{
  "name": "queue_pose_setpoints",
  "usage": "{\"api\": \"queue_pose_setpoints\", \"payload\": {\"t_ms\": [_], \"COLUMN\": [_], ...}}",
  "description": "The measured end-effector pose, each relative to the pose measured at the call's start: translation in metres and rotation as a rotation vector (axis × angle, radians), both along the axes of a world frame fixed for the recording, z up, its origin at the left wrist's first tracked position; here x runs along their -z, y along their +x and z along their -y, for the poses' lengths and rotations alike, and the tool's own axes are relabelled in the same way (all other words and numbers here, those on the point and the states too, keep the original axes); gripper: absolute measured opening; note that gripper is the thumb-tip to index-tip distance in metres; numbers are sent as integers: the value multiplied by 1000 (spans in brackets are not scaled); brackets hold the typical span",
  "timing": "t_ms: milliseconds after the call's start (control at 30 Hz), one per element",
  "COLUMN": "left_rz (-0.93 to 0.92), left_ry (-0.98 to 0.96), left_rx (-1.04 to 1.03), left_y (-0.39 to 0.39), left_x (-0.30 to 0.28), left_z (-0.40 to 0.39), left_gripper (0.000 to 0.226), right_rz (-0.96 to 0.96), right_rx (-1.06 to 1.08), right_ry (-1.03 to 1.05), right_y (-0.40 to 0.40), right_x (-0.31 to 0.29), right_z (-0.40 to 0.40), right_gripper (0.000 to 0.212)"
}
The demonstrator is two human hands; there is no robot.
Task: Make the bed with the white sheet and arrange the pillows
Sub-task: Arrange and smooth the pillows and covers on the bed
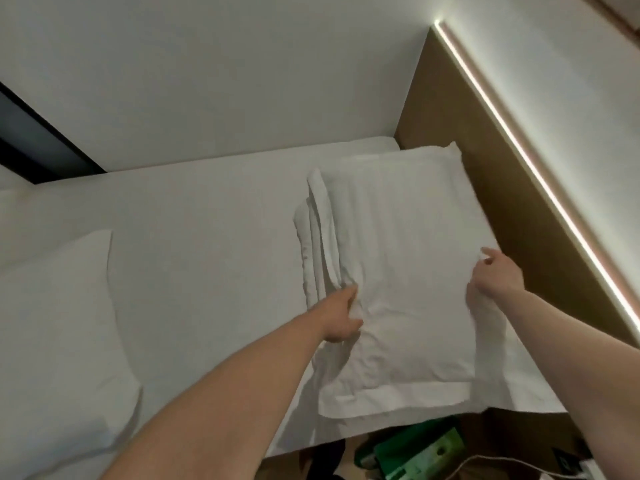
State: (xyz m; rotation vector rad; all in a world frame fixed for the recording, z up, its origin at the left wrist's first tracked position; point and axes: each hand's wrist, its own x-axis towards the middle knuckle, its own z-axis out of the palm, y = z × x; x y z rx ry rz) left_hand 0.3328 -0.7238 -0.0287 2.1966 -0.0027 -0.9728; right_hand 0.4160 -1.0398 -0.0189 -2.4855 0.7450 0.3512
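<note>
A white pillow [401, 258] lies flat at the head of the bed, against the brown headboard [460, 140]. My left hand [341, 318] grips its left edge, where the fabric is bunched into folds. My right hand [493, 277] pinches its right edge near the headboard. A second white pillow [59, 327] lies on the bed at the left, apart from both hands. The white sheet [207, 230] covers the mattress smoothly between the two pillows.
A lit LED strip [519, 150] runs along the top of the headboard on the right. Green packaging [415, 455] and a white cable [502, 460] lie on the floor below the bed's near edge. A dark window frame [31, 140] sits at the far left.
</note>
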Motion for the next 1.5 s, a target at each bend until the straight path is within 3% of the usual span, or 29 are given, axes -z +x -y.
{"api": "queue_pose_setpoints", "payload": {"t_ms": [167, 367, 633, 933, 1200, 1500], "left_rz": [-67, -23, -98, -94, -159, -284], "left_ry": [90, 230, 454, 513, 531, 504], "left_rx": [128, -92, -348, -602, -782, -898], "left_y": [-36, -82, -197, -287, -358, -406], "left_x": [19, 15, 11, 21, 83, 177], "left_z": [-2, -104, -303, -531, -708, -780], "left_gripper": [58, 48, 57, 57, 63, 90], "right_rz": [-257, -461, -391, -427, -528, -544], "right_rx": [-244, -444, -635, -701, -649, -747], "right_ry": [121, 103, 336, 359, 381, 304], "right_y": [-35, -106, -178, -242, -289, -313], "right_x": [46, 69, 34, 26, 81, 169], "right_z": [-35, -121, -299, -511, -687, -786], "right_gripper": [49, 58, 64, 55, 57, 62]}}
